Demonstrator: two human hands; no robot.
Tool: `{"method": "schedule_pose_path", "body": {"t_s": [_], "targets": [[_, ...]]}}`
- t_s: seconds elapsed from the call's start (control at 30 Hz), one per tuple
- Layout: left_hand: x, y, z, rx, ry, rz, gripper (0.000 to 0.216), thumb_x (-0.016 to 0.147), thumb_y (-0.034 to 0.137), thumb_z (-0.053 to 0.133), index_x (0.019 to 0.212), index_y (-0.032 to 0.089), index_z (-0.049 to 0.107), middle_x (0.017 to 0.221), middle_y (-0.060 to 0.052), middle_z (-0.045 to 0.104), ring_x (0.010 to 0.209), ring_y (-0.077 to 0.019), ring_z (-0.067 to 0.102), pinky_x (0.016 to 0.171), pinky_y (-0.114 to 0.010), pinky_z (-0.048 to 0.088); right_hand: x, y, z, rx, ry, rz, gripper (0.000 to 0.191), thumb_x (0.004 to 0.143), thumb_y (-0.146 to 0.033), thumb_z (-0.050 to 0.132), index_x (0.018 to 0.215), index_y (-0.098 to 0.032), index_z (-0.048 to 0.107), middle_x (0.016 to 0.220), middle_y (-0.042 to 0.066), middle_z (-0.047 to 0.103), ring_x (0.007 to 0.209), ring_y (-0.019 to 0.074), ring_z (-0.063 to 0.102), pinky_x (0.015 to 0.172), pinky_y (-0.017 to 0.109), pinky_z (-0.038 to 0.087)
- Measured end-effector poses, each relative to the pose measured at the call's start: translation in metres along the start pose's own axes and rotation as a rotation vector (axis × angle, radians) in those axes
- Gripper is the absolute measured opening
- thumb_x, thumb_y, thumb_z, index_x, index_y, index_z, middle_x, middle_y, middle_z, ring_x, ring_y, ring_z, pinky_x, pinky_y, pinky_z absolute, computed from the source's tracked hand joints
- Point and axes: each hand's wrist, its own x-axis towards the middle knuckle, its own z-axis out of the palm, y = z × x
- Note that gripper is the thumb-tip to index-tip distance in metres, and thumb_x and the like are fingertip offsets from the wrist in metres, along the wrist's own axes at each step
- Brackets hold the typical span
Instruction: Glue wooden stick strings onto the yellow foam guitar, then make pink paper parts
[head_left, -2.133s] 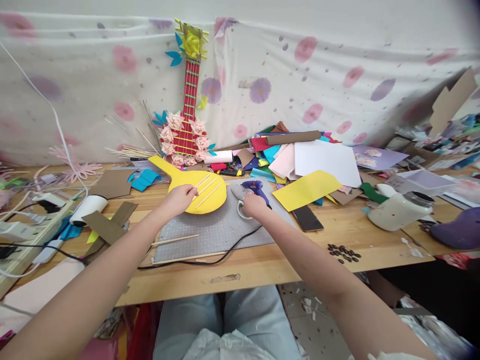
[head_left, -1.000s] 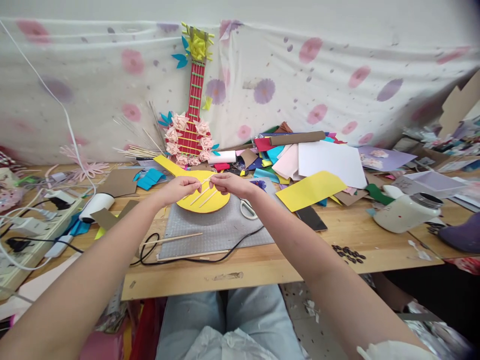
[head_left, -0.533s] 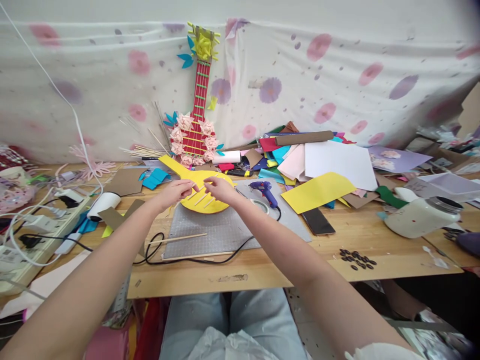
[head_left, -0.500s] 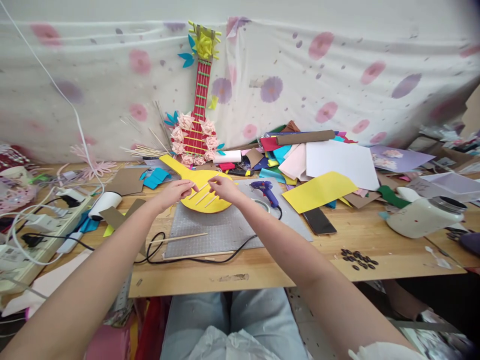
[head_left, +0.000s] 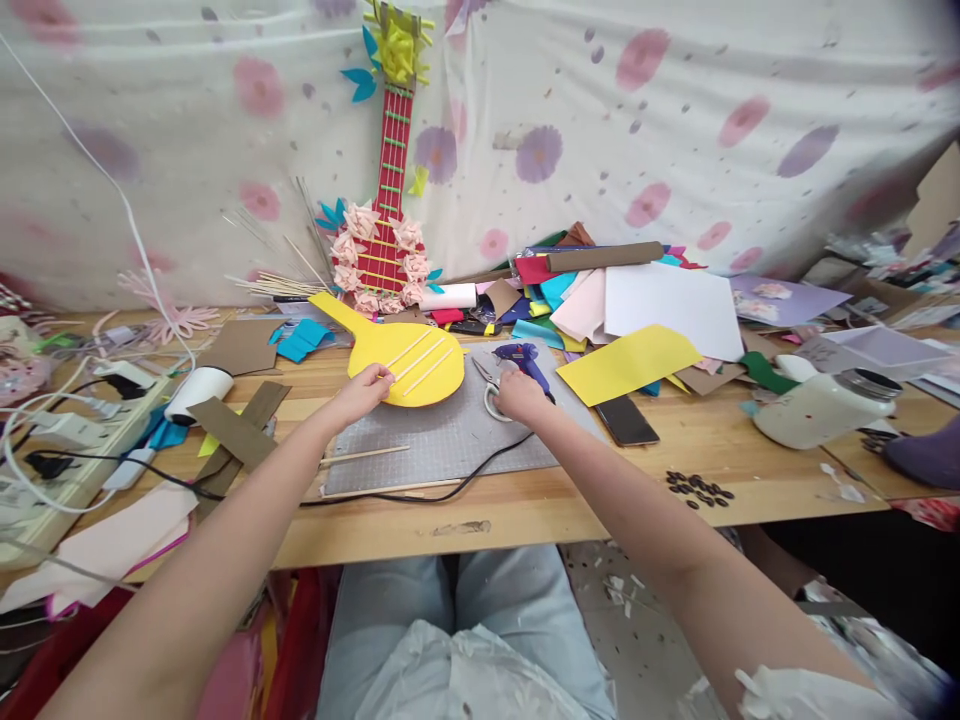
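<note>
A yellow guitar-shaped paper cutout (head_left: 435, 372) lies at the far edge of a grey cutting mat (head_left: 442, 440), with three thin wooden sticks (head_left: 420, 360) laid across it. My left hand (head_left: 362, 392) is at the cutout's near left edge, fingers pinched on the lower end of one stick. My right hand (head_left: 517, 397) rests curled on the mat over the handle of a purple glue gun (head_left: 519, 355). White-handled scissors (head_left: 486, 385) lie just left of it. The gun's black cord (head_left: 450, 485) runs under my right wrist.
A red decorated paper guitar (head_left: 384, 215) leans on the flowered cloth behind. Coloured paper sheets (head_left: 645, 320) pile up at back right, beside a black phone (head_left: 626, 422) and a white jar (head_left: 817, 410). Two loose sticks (head_left: 367, 455) lie on the mat. A power strip (head_left: 67, 440) and cables sit left.
My right hand has left the sticks on the yellow cutout and moved right to the glue gun. My left hand stays at the cutout's edge. The camera has tilted down slightly.
</note>
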Motion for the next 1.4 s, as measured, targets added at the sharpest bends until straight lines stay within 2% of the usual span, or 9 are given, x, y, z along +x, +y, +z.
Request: {"method": "schedule_pose_path", "body": {"t_s": [0.17, 0.33, 0.4, 0.5, 0.57, 0.7, 0.83, 1.03, 1.4], "targets": [[-0.009, 0.004, 0.000, -0.096, -0.038, 0.009, 0.023, 0.068, 0.035, 0.054, 0.066, 0.017, 0.040, 0.051, 0.007, 0.037, 0.043, -0.0045, 0.029, 0.042, -0.018, 0.021, 0.008, 0.006, -0.007, 0.181, -0.076, 0.058, 0.031, 0.069, -0.028, 0.058, 0.093, -0.008, 0.057, 0.093, 0.022, 0.060, 0.094, 0.0292, 0.057, 0.075, 0.036, 0.044], [-0.012, 0.013, -0.002, -0.201, -0.095, 0.064, 0.026, 0.066, 0.038, 0.057, 0.069, 0.017, 0.041, 0.058, 0.005, 0.045, 0.042, -0.0031, 0.031, 0.042, -0.018, 0.020, 0.004, 0.024, -0.027, 0.920, -0.297, 0.014, 0.027, 0.072, -0.040, 0.054, 0.070, -0.014, 0.054, 0.070, 0.014, 0.062, 0.067, 0.0216, 0.060, 0.057, 0.032, 0.046], [-0.012, 0.020, -0.002, -0.239, -0.101, 0.078, 0.026, 0.066, 0.037, 0.059, 0.070, 0.017, 0.043, 0.059, 0.005, 0.046, 0.043, -0.0028, 0.031, 0.042, -0.018, 0.020, 0.000, 0.021, -0.033, 1.060, -0.223, -0.082, 0.027, 0.070, -0.041, 0.055, 0.074, -0.015, 0.050, 0.070, 0.008, 0.060, 0.061, 0.0160, 0.057, 0.053, 0.027, 0.043], [-0.012, 0.031, 0.001, -0.284, -0.077, 0.107, 0.026, 0.065, 0.036, 0.061, 0.071, 0.017, 0.045, 0.057, 0.006, 0.045, 0.044, -0.0030, 0.030, 0.042, -0.019, 0.019, -0.008, 0.000, -0.039, 1.031, 0.080, -0.240, 0.038, 0.059, -0.043, 0.063, 0.081, -0.019, 0.044, 0.070, -0.002, 0.053, 0.059, 0.0105, 0.048, 0.051, 0.022, 0.036], [-0.012, 0.036, 0.003, -0.291, -0.058, 0.136, 0.025, 0.065, 0.036, 0.061, 0.072, 0.016, 0.047, 0.055, 0.006, 0.044, 0.044, -0.0033, 0.030, 0.042, -0.019, 0.019, -0.012, -0.020, -0.042, 0.923, 0.164, -0.338, 0.044, 0.055, -0.046, 0.065, 0.083, -0.020, 0.043, 0.071, -0.004, 0.048, 0.060, 0.0095, 0.044, 0.054, 0.021, 0.033], [-0.010, 0.038, 0.003, -0.298, 0.002, 0.183, 0.024, 0.063, 0.033, 0.062, 0.074, 0.016, 0.049, 0.053, 0.005, 0.044, 0.046, -0.0048, 0.034, 0.044, -0.020, 0.022, -0.017, -0.052, -0.047, 0.784, 0.127, -0.561, 0.048, 0.057, -0.049, 0.063, 0.089, -0.019, 0.043, 0.080, -0.002, 0.050, 0.067, 0.0106, 0.044, 0.059, 0.022, 0.032], [-0.008, 0.031, -0.003, -0.305, 0.046, 0.205, 0.025, 0.060, 0.031, 0.064, 0.074, 0.016, 0.050, 0.054, 0.005, 0.046, 0.048, -0.0055, 0.036, 0.045, -0.021, 0.023, -0.014, -0.063, -0.048, 0.643, 0.189, -0.645, 0.044, 0.061, -0.052, 0.060, 0.083, -0.017, 0.046, 0.083, 0.002, 0.051, 0.071, 0.0120, 0.044, 0.062, 0.023, 0.031], [-0.005, 0.024, -0.010, -0.286, 0.060, 0.244, 0.027, 0.063, 0.037, 0.062, 0.074, 0.016, 0.050, 0.057, 0.004, 0.047, 0.049, -0.0055, 0.035, 0.046, -0.021, 0.024, -0.007, -0.069, -0.048, 0.608, 0.106, -0.648, 0.041, 0.065, -0.056, 0.054, 0.078, -0.019, 0.044, 0.068, -0.004, 0.046, 0.059, 0.0091, 0.037, 0.055, 0.020, 0.026], [-0.004, 0.022, -0.019, -0.265, 0.039, 0.257, 0.028, 0.063, 0.040, 0.063, 0.064, 0.015, 0.049, 0.057, 0.003, 0.047, 0.052, -0.0062, 0.038, 0.051, -0.021, 0.031, -0.008, -0.075, -0.051, 0.641, 0.080, -0.673, 0.041, 0.064, -0.057, 0.055, 0.078, -0.019, 0.044, 0.067, -0.004, 0.045, 0.059, 0.0089, 0.039, 0.054, 0.019, 0.025]]}}
